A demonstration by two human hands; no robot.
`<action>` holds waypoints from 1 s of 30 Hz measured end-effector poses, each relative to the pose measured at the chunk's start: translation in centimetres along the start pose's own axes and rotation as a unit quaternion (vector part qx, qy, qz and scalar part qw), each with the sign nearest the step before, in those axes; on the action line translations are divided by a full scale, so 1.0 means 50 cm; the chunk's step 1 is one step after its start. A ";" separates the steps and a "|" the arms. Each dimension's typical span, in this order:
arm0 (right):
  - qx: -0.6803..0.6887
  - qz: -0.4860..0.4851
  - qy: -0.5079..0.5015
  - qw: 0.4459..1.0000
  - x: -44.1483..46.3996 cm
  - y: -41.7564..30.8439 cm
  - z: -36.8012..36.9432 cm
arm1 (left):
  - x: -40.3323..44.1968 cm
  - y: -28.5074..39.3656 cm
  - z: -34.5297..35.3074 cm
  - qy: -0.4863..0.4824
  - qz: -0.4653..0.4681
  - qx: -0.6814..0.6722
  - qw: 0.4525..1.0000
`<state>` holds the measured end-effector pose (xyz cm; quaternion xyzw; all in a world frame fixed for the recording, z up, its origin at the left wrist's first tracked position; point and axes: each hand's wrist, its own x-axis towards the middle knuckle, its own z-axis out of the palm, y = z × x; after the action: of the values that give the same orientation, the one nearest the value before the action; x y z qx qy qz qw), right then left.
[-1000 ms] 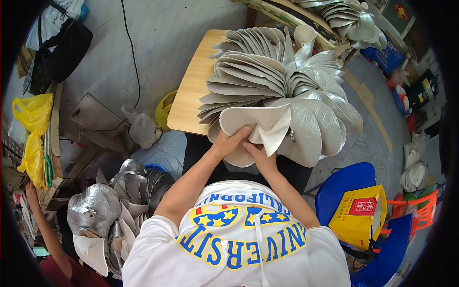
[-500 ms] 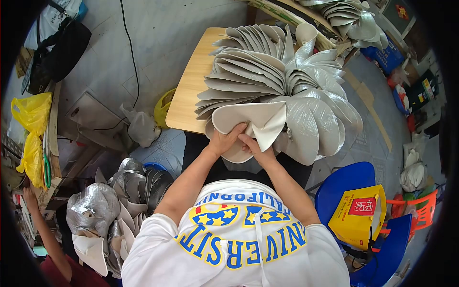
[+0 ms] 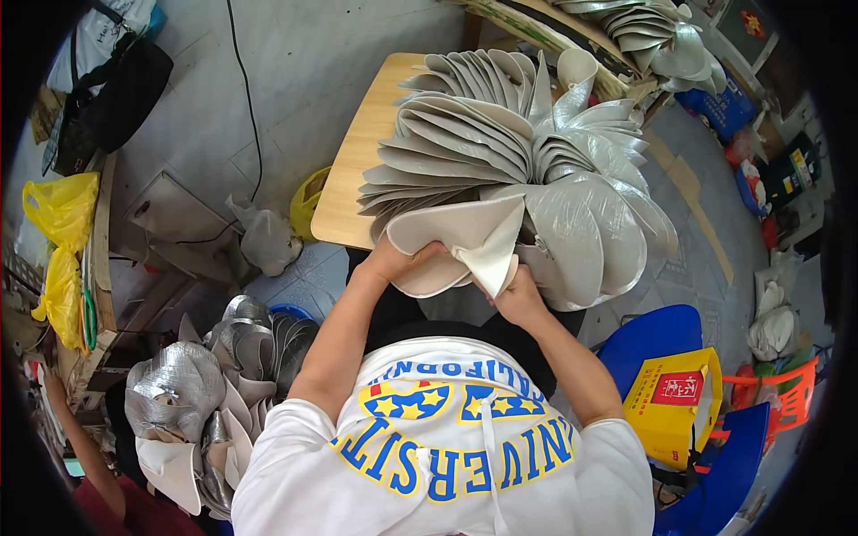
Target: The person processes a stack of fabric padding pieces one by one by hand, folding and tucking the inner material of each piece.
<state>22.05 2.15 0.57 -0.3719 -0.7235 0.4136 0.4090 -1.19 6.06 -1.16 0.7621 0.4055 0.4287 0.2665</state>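
Note:
A pale, curved sheet piece (image 3: pixel 456 226) with a folded pointed flap lies over the near edge of the table. My left hand (image 3: pixel 399 260) grips its left part, fingers tucked into the fold. Close to the flap's lower tip, my right hand (image 3: pixel 518 295) is closed on the edge of the same piece. Behind it, a large fanned pile of grey and silvery sheets (image 3: pixel 465 134) covers much of the wooden table (image 3: pixel 353 183). Silver-faced sheets (image 3: pixel 585 237) spread out to the right, past the table's edge.
More silvery pieces (image 3: pixel 174 393) are heaped at the lower left, near another person's arm (image 3: pixel 85 438). A yellow bag (image 3: pixel 675 402) sits on a blue chair (image 3: pixel 648 335) at the right. Yellow plastic bags (image 3: pixel 63 250) hang at the left.
My hands have moved apart, the left one leftward and the right one rightward to the flap's tip. The pale piece has shifted slightly left and its flap is pulled downward.

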 end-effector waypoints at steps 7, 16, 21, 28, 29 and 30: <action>-0.038 0.000 -0.025 0.999 -0.010 -0.039 -0.022 | -0.005 0.019 -0.008 -0.024 -0.013 0.010 1.000; -0.134 -0.075 0.098 0.983 -0.011 0.005 0.005 | -0.007 0.084 0.000 -0.035 -0.147 -0.175 0.973; -0.039 -0.032 0.216 0.975 -0.006 -0.040 0.031 | -0.006 0.080 0.004 -0.030 -0.174 -0.183 0.967; -0.019 -0.027 0.175 0.984 -0.020 -0.017 0.006 | -0.014 0.078 0.008 0.002 -0.190 -0.239 0.952; 0.046 -0.003 0.170 0.984 -0.021 -0.014 0.005 | -0.014 0.079 0.008 0.006 -0.197 -0.246 0.949; 0.111 0.021 0.165 0.980 -0.022 -0.017 0.005 | -0.013 0.082 0.009 0.009 -0.203 -0.254 0.946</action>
<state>22.08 0.80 0.97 -0.4024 -0.5877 0.4327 0.5527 0.58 3.32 1.43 0.5672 0.4312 0.4610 0.5290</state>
